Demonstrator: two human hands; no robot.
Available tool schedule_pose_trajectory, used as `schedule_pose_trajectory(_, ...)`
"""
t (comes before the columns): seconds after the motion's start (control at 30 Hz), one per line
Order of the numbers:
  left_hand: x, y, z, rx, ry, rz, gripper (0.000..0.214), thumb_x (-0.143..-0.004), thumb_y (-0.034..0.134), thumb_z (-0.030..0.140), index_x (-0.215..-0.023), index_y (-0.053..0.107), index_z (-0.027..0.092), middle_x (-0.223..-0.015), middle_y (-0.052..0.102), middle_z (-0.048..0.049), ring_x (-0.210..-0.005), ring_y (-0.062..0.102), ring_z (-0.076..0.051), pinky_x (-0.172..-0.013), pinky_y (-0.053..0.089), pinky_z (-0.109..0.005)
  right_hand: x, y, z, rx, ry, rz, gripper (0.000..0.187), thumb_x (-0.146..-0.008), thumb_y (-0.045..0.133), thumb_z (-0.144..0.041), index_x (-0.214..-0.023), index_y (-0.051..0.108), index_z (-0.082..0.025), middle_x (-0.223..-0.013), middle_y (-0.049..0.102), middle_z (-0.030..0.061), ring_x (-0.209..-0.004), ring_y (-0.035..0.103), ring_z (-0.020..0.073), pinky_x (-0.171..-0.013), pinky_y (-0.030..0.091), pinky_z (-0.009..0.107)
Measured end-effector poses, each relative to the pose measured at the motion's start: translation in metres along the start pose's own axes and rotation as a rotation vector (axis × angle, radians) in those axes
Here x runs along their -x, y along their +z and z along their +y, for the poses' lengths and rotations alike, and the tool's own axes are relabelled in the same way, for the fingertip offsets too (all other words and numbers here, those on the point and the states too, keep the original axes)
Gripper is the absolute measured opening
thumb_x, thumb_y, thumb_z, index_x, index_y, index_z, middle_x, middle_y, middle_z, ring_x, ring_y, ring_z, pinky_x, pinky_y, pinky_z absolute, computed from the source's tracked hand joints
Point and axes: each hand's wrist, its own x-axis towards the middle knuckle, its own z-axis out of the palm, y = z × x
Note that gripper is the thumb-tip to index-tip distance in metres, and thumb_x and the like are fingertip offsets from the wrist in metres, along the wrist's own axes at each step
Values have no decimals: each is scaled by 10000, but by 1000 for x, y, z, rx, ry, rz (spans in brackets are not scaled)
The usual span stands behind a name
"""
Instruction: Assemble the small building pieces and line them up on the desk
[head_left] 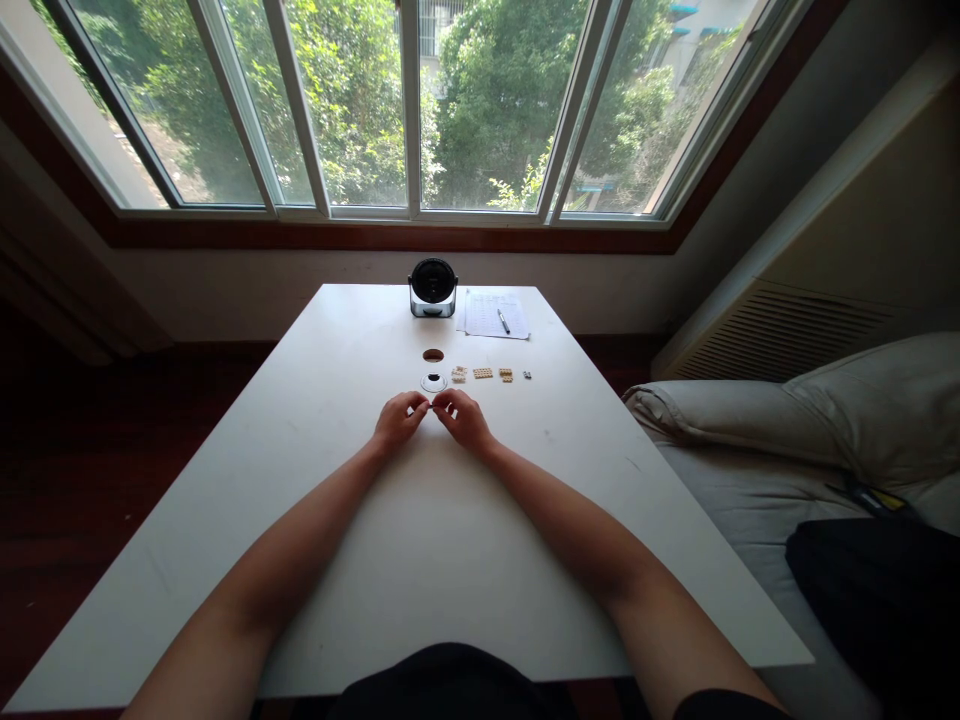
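The left hand (399, 421) and right hand (465, 420) bring their fingertips closed on a tiny dark piece (430, 405) just in front of a round white-and-black disc (433, 383), with small tan plastic bricks (483, 373) lying separately to the disc's right.
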Motion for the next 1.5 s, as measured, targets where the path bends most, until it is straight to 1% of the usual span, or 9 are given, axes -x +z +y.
schedule_pose_trajectory(0.13, 0, 0, 0, 17, 11, -24, 227, -912, 543, 395, -875, 693, 229, -886, 718, -42, -820, 629, -194, -668, 479, -284, 0, 1, -2, -19, 29, 3, 109, -892, 587, -271, -973, 624, -208, -902, 646, 40, -790, 593, 158, -715, 512, 288)
schedule_pose_trajectory(0.27, 0, 0, 0, 22, 15, -10, 226, -910, 546, 401, -889, 692, 229, -892, 720, -43, -807, 629, -191, -680, 481, -287, -1, 1, -2, -38, 51, 6, 126, -901, 578, -304, -971, 626, -211, -896, 654, 40, -788, 602, 159, -709, 512, 287)
schedule_pose_trajectory(0.57, 2, 1, 3, 41, 10, 49, 217, -892, 570, 415, -884, 682, 228, -871, 721, -38, -781, 630, -186, -689, 484, -294, -1, -2, 3, -45, 159, -9, 272, -907, 581, -450, -860, 681, -202, -801, 686, 23, -722, 595, 158, -685, 483, 278)
schedule_pose_trajectory(0.73, 2, 1, 4, 52, 27, 60, 197, -897, 571, 395, -896, 674, 227, -878, 724, -39, -790, 639, -187, -720, 497, -305, -3, -2, 5, -117, 214, -56, 317, -912, 561, -465, -817, 697, -195, -773, 699, 17, -699, 600, 152, -675, 463, 270)
schedule_pose_trajectory(0.9, 2, 1, 4, 70, 48, 50, 169, -899, 577, 373, -915, 664, 229, -895, 723, -39, -812, 649, -187, -772, 512, -323, -5, -4, 6, -156, 252, -81, 333, -882, 582, -485, -782, 705, -192, -761, 700, 16, -707, 600, 154, -689, 463, 270)
schedule_pose_trajectory(1.03, 2, 1, 6, 67, 54, 53, 155, -896, 584, 366, -915, 657, 231, -884, 713, -32, -807, 643, -184, -780, 513, -323, -7, -6, 6, -198, 257, -87, 324, -859, 605, -484, -792, 711, -185, -771, 700, 22, -711, 593, 156, -691, 460, 273)
schedule_pose_trajectory(1.2, 2, 0, 6, 91, 61, 59, 163, -910, 561, 356, -933, 665, 233, -927, 719, -38, -835, 647, -188, -744, 504, -308, -7, -5, 8, -243, 262, -68, 292, -842, 634, -467, -813, 707, -186, -784, 697, 24, -706, 590, 154, -679, 463, 275)
schedule_pose_trajectory(1.3, 2, 0, 5, 73, 46, 52, 188, -916, 547, 371, -897, 666, 226, -895, 714, -34, -809, 635, -182, -719, 493, -300, -5, -3, 8, -237, 259, -58, 276, -836, 644, -460, -840, 703, -190, -789, 691, 19, -698, 593, 150, -670, 472, 276)
schedule_pose_trajectory(1.5, 1, -1, 5, 54, -5, 9, 256, -920, 524, 414, -847, 673, 220, -850, 712, -24, -773, 617, -173, -691, 472, -281, -2, -1, 3, -198, 190, -36, 217, -858, 629, -409, -874, 687, -201, -796, 684, 12, -714, 609, 151, -674, 489, 281)
